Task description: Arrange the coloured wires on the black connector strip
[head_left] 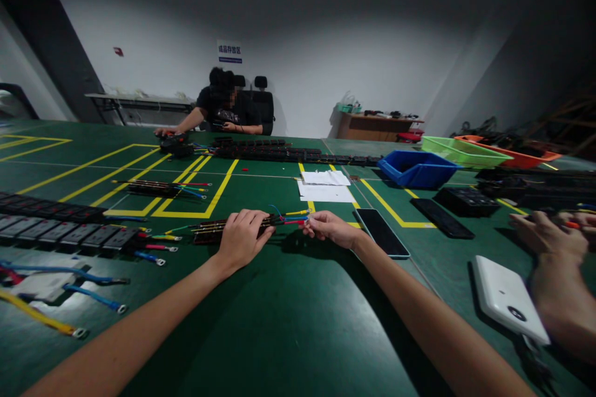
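Observation:
A dark strip assembly with brass-coloured bars point(209, 232) lies on the green table point(288, 322), partly under my left hand point(244, 237). That hand is wrapped over its right part, fingers bent around it. Red, blue and yellow wires point(292, 221) come out of its right end. My right hand point(328, 228) pinches the tip of the red wire between thumb and fingers. The lug at that tip is mostly hidden by the fingers. Another similar strip point(151, 188) with wires lies farther back on the left.
Black socket strips point(69, 232) and lugged wires lie left. White papers point(326, 186), a phone point(382, 232), a black phone point(442, 218), a blue bin point(416, 169), a green bin point(465, 152) and a white device point(507, 298) stand right. Another person's hands work far right; a person sits opposite.

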`<action>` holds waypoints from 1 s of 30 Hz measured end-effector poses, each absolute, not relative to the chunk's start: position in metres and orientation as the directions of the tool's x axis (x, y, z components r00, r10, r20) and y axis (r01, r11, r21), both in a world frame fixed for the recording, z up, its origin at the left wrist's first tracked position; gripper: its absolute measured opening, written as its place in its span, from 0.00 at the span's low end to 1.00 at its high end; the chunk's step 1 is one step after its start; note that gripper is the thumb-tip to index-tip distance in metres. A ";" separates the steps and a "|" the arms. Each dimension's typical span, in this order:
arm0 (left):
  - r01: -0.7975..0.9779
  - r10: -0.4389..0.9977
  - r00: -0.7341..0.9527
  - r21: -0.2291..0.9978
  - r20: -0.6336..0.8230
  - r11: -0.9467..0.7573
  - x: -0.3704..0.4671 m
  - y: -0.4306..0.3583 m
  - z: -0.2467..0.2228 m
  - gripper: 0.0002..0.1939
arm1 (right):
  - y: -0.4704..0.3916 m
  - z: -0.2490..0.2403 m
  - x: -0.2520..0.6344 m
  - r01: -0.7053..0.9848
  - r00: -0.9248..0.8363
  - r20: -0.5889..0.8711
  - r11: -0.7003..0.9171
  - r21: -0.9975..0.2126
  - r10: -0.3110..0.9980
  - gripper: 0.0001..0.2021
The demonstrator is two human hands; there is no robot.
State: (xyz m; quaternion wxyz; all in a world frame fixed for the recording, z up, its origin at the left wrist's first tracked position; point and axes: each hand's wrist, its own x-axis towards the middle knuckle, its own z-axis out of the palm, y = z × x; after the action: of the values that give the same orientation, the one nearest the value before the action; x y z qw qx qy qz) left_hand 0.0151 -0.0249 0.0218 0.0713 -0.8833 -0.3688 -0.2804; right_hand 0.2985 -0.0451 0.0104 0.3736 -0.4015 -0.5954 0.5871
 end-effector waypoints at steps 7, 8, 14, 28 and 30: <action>0.679 0.611 0.585 0.089 0.534 -0.728 0.016 -0.025 0.023 0.17 | -0.046 0.011 0.296 0.056 -0.392 -0.033 -0.012 -0.998 0.920 0.29; 0.681 0.613 0.587 0.087 0.528 -0.727 0.016 -0.025 0.022 0.17 | -0.045 0.011 0.296 0.059 -0.388 -0.036 -0.014 -0.998 0.921 0.29; 0.692 0.623 0.596 0.070 0.508 -0.719 0.016 -0.022 0.020 0.15 | -0.044 0.009 0.292 0.120 -0.351 -0.068 -0.027 -0.992 0.934 0.29; 0.697 0.639 0.593 0.085 0.491 -0.712 0.017 -0.022 0.020 0.14 | -0.044 0.009 0.289 0.200 -0.325 -0.077 -0.011 -0.980 0.943 0.29; 0.695 0.637 0.596 0.084 0.489 -0.714 0.017 -0.022 0.020 0.14 | -0.044 0.009 0.288 0.208 -0.313 -0.075 -0.009 -0.978 0.947 0.30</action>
State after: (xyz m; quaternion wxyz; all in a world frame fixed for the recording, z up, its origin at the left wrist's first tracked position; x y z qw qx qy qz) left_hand 0.0168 -0.0219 0.0204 0.0575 -0.8914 -0.3735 -0.2500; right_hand 0.2876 -0.0443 0.0093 0.3479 -0.4716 -0.6121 0.5309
